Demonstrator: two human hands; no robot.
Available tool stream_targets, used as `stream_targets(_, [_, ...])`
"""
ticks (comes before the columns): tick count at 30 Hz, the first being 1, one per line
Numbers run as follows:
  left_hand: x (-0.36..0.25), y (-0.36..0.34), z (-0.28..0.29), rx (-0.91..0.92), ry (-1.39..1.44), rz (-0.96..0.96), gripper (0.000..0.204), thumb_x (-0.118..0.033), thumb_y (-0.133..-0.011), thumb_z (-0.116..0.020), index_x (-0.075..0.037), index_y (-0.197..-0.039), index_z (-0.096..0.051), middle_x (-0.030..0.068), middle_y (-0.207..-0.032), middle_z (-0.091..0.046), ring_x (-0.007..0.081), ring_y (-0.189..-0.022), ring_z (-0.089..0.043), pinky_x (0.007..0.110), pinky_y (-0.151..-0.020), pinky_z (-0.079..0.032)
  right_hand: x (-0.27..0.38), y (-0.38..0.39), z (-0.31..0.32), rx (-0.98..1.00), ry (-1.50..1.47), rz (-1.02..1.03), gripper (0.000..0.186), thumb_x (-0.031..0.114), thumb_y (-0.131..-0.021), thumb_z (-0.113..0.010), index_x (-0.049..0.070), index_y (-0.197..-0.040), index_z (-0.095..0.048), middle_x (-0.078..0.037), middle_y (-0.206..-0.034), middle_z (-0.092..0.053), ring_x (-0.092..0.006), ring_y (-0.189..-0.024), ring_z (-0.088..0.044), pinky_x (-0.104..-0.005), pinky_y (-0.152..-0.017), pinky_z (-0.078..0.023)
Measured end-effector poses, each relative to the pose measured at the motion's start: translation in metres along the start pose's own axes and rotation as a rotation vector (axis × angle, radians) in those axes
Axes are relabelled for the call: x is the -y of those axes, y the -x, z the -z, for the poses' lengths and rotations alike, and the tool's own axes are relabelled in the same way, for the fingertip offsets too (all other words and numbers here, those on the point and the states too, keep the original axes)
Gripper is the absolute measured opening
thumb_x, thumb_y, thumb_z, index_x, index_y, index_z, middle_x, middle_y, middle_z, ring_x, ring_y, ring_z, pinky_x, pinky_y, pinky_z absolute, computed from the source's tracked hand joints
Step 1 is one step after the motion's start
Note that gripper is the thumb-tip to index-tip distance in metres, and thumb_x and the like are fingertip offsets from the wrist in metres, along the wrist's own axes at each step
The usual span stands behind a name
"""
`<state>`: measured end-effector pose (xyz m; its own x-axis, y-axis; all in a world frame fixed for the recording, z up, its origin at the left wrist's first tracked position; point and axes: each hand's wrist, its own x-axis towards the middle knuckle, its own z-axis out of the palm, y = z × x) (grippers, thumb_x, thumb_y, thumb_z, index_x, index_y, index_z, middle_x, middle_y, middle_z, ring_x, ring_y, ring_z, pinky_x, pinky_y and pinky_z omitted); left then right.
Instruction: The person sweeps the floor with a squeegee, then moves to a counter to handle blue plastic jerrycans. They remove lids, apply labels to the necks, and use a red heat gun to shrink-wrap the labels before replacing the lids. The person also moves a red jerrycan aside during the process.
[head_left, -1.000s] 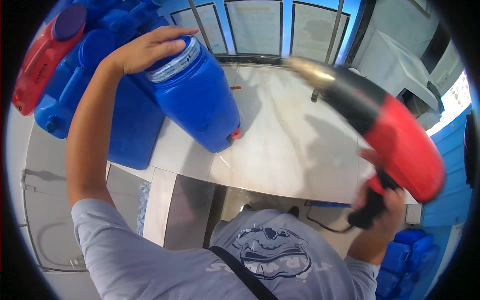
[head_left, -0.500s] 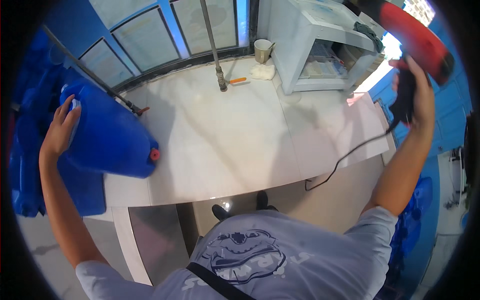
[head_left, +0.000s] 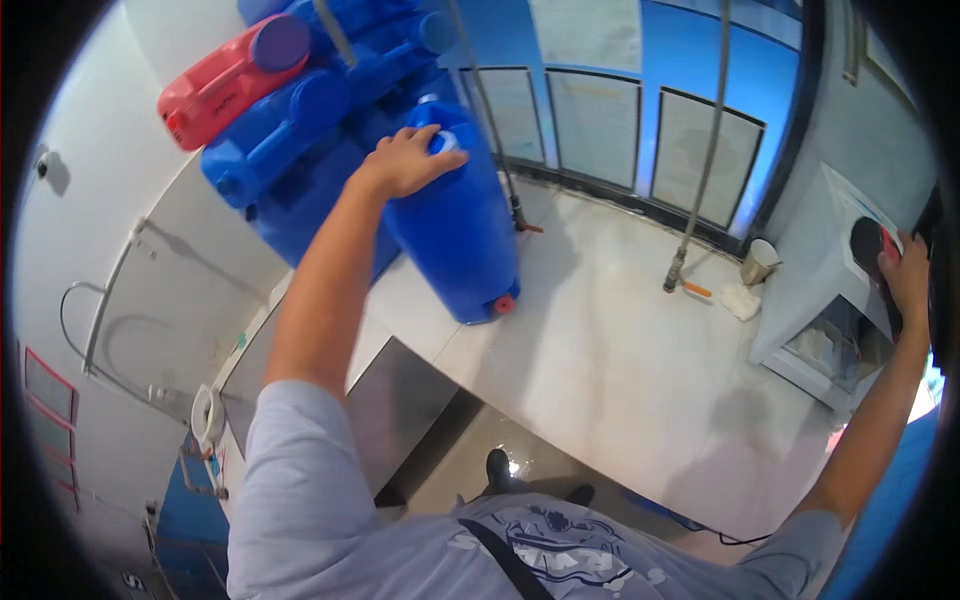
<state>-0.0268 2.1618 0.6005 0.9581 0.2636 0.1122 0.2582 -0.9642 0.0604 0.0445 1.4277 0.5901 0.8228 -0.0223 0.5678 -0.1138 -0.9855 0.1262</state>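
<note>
My left hand (head_left: 405,160) grips the top of an upright blue jerrycan (head_left: 455,245), fingers curled over its white-ringed neck, beside several other blue jerrycans. My right hand (head_left: 903,272) is at the far right, atop a white cabinet (head_left: 790,310), closed on the red and black heat gun (head_left: 880,245), which is partly hidden at the dark rim of the view. Its cord shows low by the counter's front edge.
A red jerrycan (head_left: 220,90) lies atop the blue pile. The tiled counter (head_left: 610,370) holds two pipe valves (head_left: 675,270), a mug (head_left: 758,262) and a white cloth (head_left: 738,302). Posters (head_left: 595,130) line the back wall.
The heat gun went from over the counter, up and right to the white cabinet. My left hand stayed on the jerrycan's top. The view has swung between frames.
</note>
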Motion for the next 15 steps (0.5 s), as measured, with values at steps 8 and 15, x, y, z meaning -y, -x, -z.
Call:
stream_targets(8, [0.002,-0.003,0.006,-0.011,-0.025,-0.136,0.097,-0.071,-0.079,-0.053,-0.011,-0.153,-0.035,0.0230,-0.154,-0.033,0.0451,-0.140,-0.033,0.048,-0.115,-0.029,0.221,0.147,0.148,-0.046,-0.754,0.619,0.050,0.024,-0.078,-0.071,0.006,-0.125,-0.062,-0.022,-0.145,-0.047,-0.0384,-0.136,-0.043,-0.0475,-0.113,-0.031])
stream_targets(15, [0.070,-0.012,0.007,0.095,0.160,-0.697,0.090,-0.051,-0.081,-0.062,-0.013,-0.155,-0.030,0.0209,-0.154,-0.031,0.0397,-0.142,-0.030,0.046,-0.117,-0.024,0.291,0.192,0.146,0.105,-1.062,0.750,0.052,0.016,-0.071,-0.078,0.006,-0.120,-0.066,-0.022,-0.138,-0.051,-0.0399,-0.127,-0.049,-0.0450,-0.109,-0.035])
